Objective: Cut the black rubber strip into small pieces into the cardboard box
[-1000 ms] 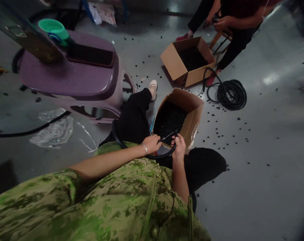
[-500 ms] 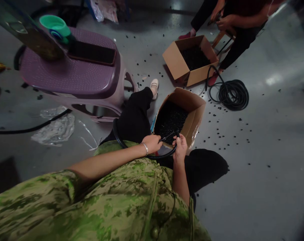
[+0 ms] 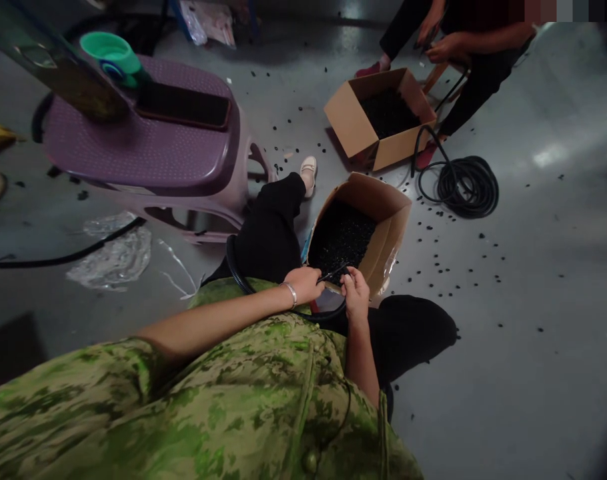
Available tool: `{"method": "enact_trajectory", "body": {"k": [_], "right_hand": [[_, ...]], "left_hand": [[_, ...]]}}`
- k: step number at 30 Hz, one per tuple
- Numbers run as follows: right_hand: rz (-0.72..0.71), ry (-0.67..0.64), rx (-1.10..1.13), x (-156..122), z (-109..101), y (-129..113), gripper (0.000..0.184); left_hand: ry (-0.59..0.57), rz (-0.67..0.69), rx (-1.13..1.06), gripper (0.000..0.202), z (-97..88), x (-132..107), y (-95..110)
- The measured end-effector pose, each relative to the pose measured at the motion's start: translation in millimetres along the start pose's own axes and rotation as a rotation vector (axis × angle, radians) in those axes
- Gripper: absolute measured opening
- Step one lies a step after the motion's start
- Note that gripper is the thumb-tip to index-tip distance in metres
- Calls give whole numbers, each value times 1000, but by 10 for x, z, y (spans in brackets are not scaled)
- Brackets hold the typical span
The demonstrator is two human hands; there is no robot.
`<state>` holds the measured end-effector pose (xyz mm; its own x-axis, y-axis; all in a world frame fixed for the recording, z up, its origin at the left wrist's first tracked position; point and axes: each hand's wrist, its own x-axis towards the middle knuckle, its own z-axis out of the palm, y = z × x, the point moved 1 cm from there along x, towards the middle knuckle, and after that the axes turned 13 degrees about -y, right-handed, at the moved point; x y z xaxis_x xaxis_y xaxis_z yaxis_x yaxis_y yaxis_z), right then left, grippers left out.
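My left hand (image 3: 306, 285), with a bracelet at the wrist, is closed around a pair of scissors (image 3: 332, 273). Their thin blades point right, over the near edge of an open cardboard box (image 3: 383, 198). My right hand (image 3: 356, 293) grips a black hose (image 3: 337, 312) near its end, right at the blade tips; the fingers partly hide that end. From there the hose curves across my lap and loops over my thigh on the left. Many small black pieces (image 3: 346, 237) fill the bottom of the box.
A purple stool (image 3: 183, 160) at the left bears a phone (image 3: 183, 105) and a bottle with a green cap (image 3: 108, 50). Ahead, another person sits by a second cardboard box (image 3: 403, 150). A coiled black hose (image 3: 476, 200) and scattered black bits lie on the floor.
My right hand has shifted slightly left with the hose end, closer to the scissors. My left hand has stayed nearly in place.
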<state>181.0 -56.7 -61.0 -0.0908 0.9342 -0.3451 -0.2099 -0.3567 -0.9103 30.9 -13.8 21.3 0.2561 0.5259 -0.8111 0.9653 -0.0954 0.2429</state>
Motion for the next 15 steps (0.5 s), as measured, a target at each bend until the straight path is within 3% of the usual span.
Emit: {"method": "enact_trajectory", "body": {"k": [15], "right_hand": [[46, -6, -4, -29, -17, -13, 41]], "left_hand": [[-1, 10, -6, 33, -13, -6, 17]]}}
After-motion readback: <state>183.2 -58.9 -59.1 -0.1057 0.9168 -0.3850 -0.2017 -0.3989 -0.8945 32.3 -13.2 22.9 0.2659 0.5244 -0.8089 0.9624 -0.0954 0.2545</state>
